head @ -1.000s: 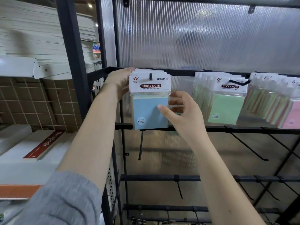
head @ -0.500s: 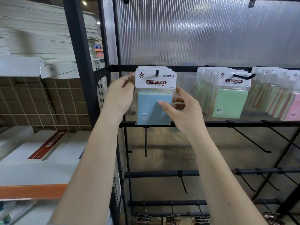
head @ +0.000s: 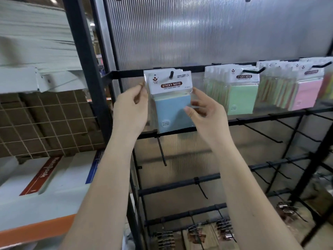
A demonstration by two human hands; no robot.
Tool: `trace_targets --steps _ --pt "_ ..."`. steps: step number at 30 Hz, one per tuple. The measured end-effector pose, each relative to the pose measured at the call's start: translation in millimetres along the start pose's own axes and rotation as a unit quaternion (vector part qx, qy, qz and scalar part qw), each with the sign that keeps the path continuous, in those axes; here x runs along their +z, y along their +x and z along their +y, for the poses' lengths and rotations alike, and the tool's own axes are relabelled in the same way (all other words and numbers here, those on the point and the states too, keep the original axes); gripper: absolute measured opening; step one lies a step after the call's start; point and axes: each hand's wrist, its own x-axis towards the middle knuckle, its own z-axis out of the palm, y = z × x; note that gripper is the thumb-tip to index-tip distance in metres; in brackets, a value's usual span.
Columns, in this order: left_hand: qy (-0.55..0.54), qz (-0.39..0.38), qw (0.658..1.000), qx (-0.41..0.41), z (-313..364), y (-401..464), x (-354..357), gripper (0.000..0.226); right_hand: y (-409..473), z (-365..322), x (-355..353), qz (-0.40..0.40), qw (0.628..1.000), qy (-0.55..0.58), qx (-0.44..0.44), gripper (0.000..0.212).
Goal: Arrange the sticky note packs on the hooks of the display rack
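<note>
Blue sticky note packs [head: 172,103] hang on a black hook [head: 170,74] of the display rack [head: 182,184]. The left hand [head: 131,109] pinches their left edge and the right hand [head: 203,112] curls round their right edge, its fingers hiding the side. The small print is too blurred to read.

At the left of the frame we see white boxes [head: 54,186] on an orange-edged shelf [head: 36,230], brown gridded cartons [head: 45,120] above them, and binder clips [head: 223,230] at the bottom.

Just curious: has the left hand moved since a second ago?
Yes. The left hand has slid down from the top bar to the left edge of the blue pack.
</note>
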Motion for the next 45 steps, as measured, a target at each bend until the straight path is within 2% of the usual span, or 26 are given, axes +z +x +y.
trace_targets --steps 4,7,10,12,14,18,20,23,28,32,36,41,45 --pt "0.088 0.085 0.987 0.103 -2 -13 0 0.029 -12 7 -10 0.082 0.995 -0.039 0.047 0.041" --pt "0.106 0.155 0.969 0.161 -3 -23 8 0.026 -20 15 -28 0.133 0.986 -0.074 0.061 0.029" --pt "0.119 0.221 0.945 0.212 2 -31 18 0.033 -24 26 -49 0.177 0.976 -0.091 0.083 0.021" --pt "0.113 0.227 0.938 0.234 8 -35 29 0.033 -25 34 -65 0.199 0.971 -0.096 0.091 0.022" --pt "0.111 0.224 0.934 0.256 15 -38 44 0.023 -25 40 -82 0.208 0.968 -0.098 0.097 0.023" --pt "0.104 0.199 0.933 0.282 36 -44 83 0.016 -14 54 -117 0.195 0.97 -0.114 0.09 0.025" --pt "0.098 0.178 0.94 0.272 46 -45 106 0.015 -1 62 -133 0.177 0.974 -0.116 0.082 0.029" --pt "0.11 0.143 0.957 0.228 55 -44 140 0.017 28 71 -154 0.11 0.985 -0.106 0.077 0.041" --pt "0.126 0.128 0.982 0.052 60 -35 182 0.018 76 85 -166 -0.033 0.992 -0.093 0.073 0.059" --pt "0.138 0.118 0.982 -0.058 63 -23 194 0.02 89 84 -166 -0.076 0.993 -0.041 0.081 0.056" --pt "0.15 0.088 0.981 -0.084 66 -9 197 0.024 90 90 -161 -0.079 0.993 0.029 0.081 0.047" --pt "0.149 0.055 0.984 -0.087 61 5 200 0.025 86 96 -159 -0.085 0.988 0.094 0.083 0.053" --pt "0.13 0.005 0.987 -0.099 56 14 199 0.025 87 92 -164 -0.096 0.986 0.114 0.075 0.041"
